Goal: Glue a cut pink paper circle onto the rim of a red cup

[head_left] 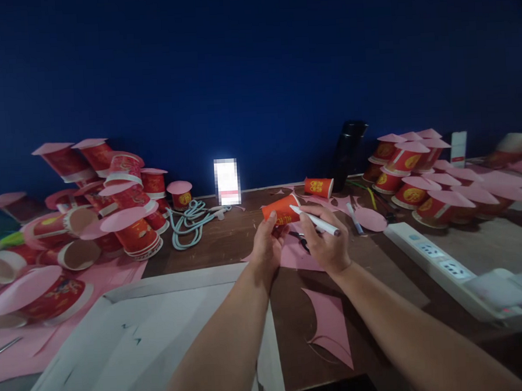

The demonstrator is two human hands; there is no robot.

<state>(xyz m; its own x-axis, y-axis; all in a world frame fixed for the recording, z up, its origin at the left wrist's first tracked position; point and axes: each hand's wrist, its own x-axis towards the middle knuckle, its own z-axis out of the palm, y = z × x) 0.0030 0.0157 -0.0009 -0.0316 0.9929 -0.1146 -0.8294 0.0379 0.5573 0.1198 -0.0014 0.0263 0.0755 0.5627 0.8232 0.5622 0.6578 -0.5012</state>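
Note:
My left hand (pixel 267 240) is closed around a red paper cup (pixel 283 210) with gold characters, which lies tilted on its side in the air. In my right hand (pixel 327 238) is a white marker pen (pixel 318 220), its tip end against or very near the cup's side; which of the two I cannot tell. Beneath the hands lies pink paper (pixel 301 256), and the dark loops of a pair of scissors (pixel 304 243) show partly between them. Another red paper cup (pixel 319 187) rests on its side behind my right hand.
Red cups with pink paper discs are piled at left (pixel 136 232) and right (pixel 407 195). A white tray-like board (pixel 162 317) lies front left. A power strip (pixel 434 256) with plugs is at right. A coiled cable (pixel 188 225), a black bottle (pixel 350 153) and pink scraps (pixel 331 326) surround the work spot.

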